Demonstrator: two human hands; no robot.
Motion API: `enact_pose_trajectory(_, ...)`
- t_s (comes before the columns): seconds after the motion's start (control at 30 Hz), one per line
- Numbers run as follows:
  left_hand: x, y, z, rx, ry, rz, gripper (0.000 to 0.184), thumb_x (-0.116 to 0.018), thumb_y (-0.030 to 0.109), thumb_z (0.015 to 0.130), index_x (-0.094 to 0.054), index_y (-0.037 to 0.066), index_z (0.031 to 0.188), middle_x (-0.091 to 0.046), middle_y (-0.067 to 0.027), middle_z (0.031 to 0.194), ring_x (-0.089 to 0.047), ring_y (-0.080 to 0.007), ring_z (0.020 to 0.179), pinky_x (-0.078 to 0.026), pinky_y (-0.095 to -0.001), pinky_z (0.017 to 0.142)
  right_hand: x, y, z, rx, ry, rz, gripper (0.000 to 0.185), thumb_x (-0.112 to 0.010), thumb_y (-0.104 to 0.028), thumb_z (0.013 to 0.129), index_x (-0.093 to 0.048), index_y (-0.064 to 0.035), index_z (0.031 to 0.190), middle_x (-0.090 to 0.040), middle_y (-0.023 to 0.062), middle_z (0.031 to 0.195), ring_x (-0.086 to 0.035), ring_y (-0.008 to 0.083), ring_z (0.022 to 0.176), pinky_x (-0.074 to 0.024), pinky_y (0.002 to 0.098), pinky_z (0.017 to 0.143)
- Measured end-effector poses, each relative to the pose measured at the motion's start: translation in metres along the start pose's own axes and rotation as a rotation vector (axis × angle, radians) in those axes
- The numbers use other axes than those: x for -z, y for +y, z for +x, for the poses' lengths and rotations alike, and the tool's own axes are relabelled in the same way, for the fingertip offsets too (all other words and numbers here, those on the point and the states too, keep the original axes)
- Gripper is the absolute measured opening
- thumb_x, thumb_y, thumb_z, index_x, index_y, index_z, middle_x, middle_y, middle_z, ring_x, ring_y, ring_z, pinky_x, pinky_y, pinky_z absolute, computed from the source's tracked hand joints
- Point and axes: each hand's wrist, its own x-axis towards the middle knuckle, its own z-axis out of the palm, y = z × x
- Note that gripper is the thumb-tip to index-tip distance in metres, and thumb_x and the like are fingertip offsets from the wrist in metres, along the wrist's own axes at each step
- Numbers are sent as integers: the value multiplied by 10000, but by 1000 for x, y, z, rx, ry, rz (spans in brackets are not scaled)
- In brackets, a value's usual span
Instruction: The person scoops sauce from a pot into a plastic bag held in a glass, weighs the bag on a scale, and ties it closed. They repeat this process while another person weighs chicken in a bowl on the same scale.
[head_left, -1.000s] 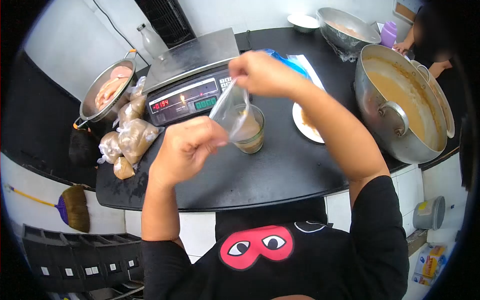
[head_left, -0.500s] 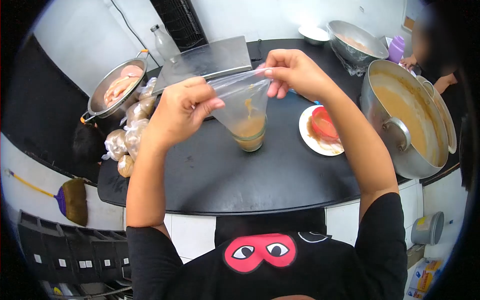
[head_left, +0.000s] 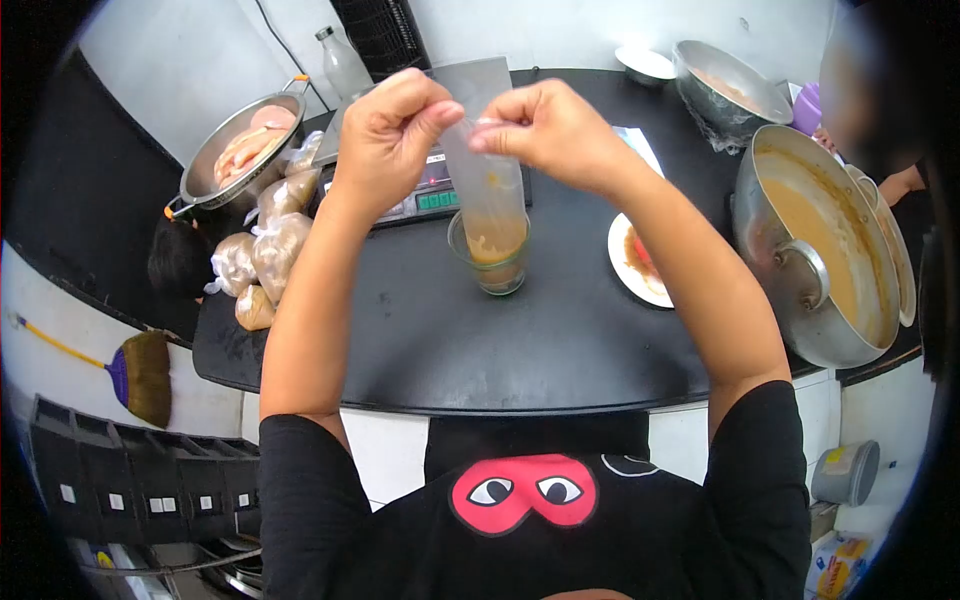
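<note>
A clear plastic bag (head_left: 487, 195) with tan sauce in its bottom stands upright inside a drinking glass (head_left: 508, 278) on the black table. My left hand (head_left: 395, 125) pinches the bag's top edge on one side. On the other side my right hand (head_left: 545, 130) pinches the edge, close to the left. Between them the bag's mouth is drawn narrow, with sauce smears on its inner wall. Behind the bag is a digital scale (head_left: 435, 200) with a metal plate, partly hidden by my hands.
Several tied bags of sauce (head_left: 280, 255) lie at the left, below a pan of raw meat (head_left: 245, 150). On the right are a white plate (head_left: 655, 290), partly behind my forearm, and a large sauce pot (head_left: 815, 250). Another person's arm (head_left: 900, 183) shows beyond it.
My hands have come closer together and moved up and left, narrowing the bag's mouth. The bag now hangs straighter in the glass. The scale's display has come into view.
</note>
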Motion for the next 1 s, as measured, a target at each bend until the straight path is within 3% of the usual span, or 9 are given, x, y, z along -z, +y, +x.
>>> enact_pose_trajectory(0.23, 13, 0, 11, -18, 294, -492, 137, -626, 94, 874, -585, 28, 988, -583, -20, 829, -560, -94, 737, -465, -217, 642, 28, -43, 24, 194, 120, 32, 201, -706, -266, 799, -670, -78, 738, -542, -65, 619, -435, 15, 549, -307, 177, 486)
enact_pose_trajectory(0.3, 17, 1, 7, 37, 279, -514, 530, -729, 137, 775, -449, 49, 1217, -526, -86, 1114, -553, -162, 903, -486, -249, 694, 33, -87, 14, -85, 217, 16, 159, -671, -172, 799, -654, -14, 805, -656, 79, 705, -583, 135, 602, -443, 255, 587)
enact_pose_trajectory(0.37, 14, 13, -16, 195, 180, -440, 747, -811, 184, 682, -385, 59, 1283, -450, -104, 1259, -528, -202, 993, -493, -288, 747, 40, -97, 9, 39, 297, 122, 157, -688, -172, 793, -681, -22, 835, -649, 55, 676, -533, 93, 543, -433, 233, 538)
enact_pose_trajectory(0.4, 15, 20, -34, 355, -50, -217, 1042, -889, 234, 521, -296, 70, 1362, -357, -114, 1373, -460, -276, 1142, -478, -408, 864, 48, -96, 4, 179, 301, 120, 139, -689, -159, 789, -680, -24, 819, -637, 41, 655, -515, 82, 530, -413, 220, 516)
enact_pose_trajectory(0.47, -4, 21, -65, 425, -394, -15, 1242, -909, 214, 425, -192, 85, 1431, -289, -147, 1435, -316, -333, 1312, -305, -445, 1071, 60, -95, -6, 313, 338, 104, 118, -690, -144, 784, -677, -27, 790, -618, 20, 621, -488, 65, 511, -376, 198, 485)
enact_pose_trajectory(0.67, -62, 10, -83, 467, -434, -115, 1088, -848, 114, 538, -219, 124, 1425, -354, -198, 1355, -338, -350, 1289, -307, -397, 1072, 73, -88, -35, 276, 317, 92, 138, -687, -159, 788, -667, -25, 761, -595, 12, 598, -476, 58, 505, -345, 166, 470)
enact_pose_trajectory(0.77, -90, -1, -70, 279, -423, -13, 1050, -831, 113, 567, -224, 149, 1423, -353, -202, 1347, -363, -359, 1264, -325, -395, 1058, 75, -81, -53, 201, 269, 93, 137, -689, -176, 788, -666, -41, 778, -594, -6, 641, -488, 55, 553, -365, 186, 502)
enact_pose_trajectory(0.9, -78, -7, -57, 143, -599, 220, 1087, -882, 242, 480, -305, 120, 1394, -300, -234, 1397, -316, -411, 1281, -284, -461, 1068, 69, -62, -73, 141, 282, -150, 167, -673, -216, 823, -674, -50, 823, -592, -37, 707, -478, 16, 609, -341, 165, 530)
enact_pose_trajectory(1.0, -40, 24, -47, 214, -539, -249, 1215, -900, 399, 410, -289, 108, 1419, -299, -212, 1422, -302, -373, 1307, -255, -458, 1074, 57, -64, -75, 112, 116, 140, 129, -665, -134, 819, -663, -5, 819, -612, -6, 734, -533, 44, 671, -409, 179, 607)
